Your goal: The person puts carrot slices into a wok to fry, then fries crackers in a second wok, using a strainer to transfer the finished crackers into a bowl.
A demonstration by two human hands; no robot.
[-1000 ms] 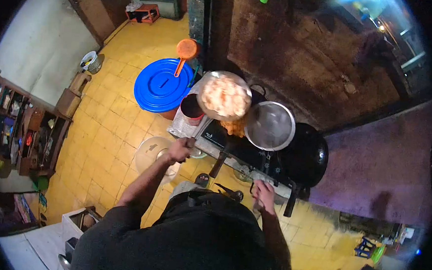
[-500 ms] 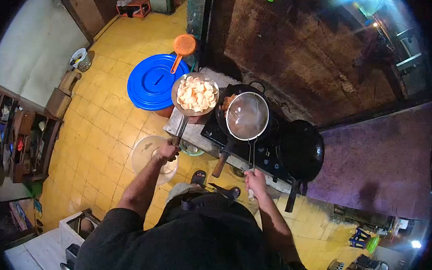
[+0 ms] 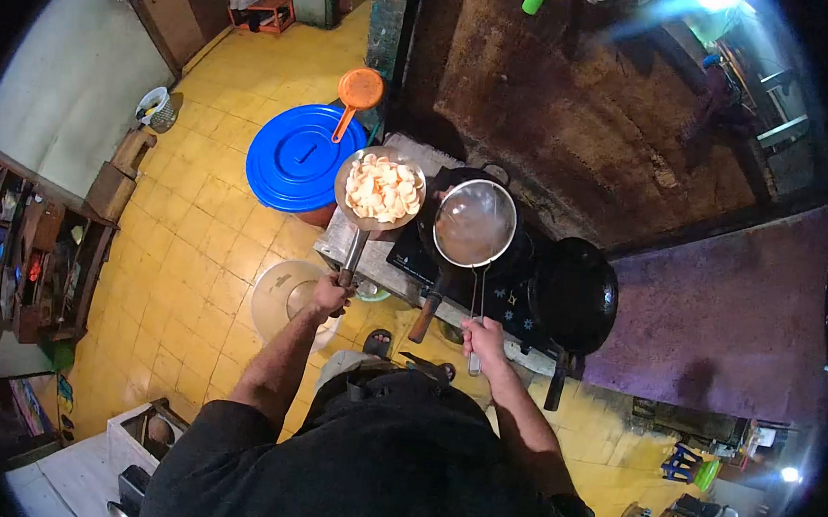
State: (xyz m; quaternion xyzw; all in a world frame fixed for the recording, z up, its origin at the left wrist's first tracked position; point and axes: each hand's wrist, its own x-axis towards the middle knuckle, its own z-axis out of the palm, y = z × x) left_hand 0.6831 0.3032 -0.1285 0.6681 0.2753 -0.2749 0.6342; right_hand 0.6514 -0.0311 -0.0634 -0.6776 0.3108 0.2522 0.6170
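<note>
My left hand (image 3: 332, 297) is closed round the handle of a metal pan (image 3: 350, 181). Pale, puffed crackers (image 3: 383, 189) are heaped in it, beside the stove's left end. In my right hand (image 3: 483, 339) is the long wire handle of a round mesh strainer (image 3: 476, 223). The strainer is over a dark wok (image 3: 427, 223) on the black stove (image 3: 408, 260) and hides most of the wok's inside. The wok's wooden handle (image 3: 425, 318) points towards me, between my two hands.
A second black pan (image 3: 575, 295) rests on the stove's right side. Left of the stove, an orange dipper (image 3: 361, 88) lies on the blue lid (image 3: 297, 161) of a bucket. A pale tub (image 3: 276, 293) stands on the yellow tiled floor (image 3: 182, 254) below my left hand.
My left hand and the pan of crackers have shifted slightly right. The strainer stays over the wok, and the brown food that showed at its left edge is now mostly hidden.
</note>
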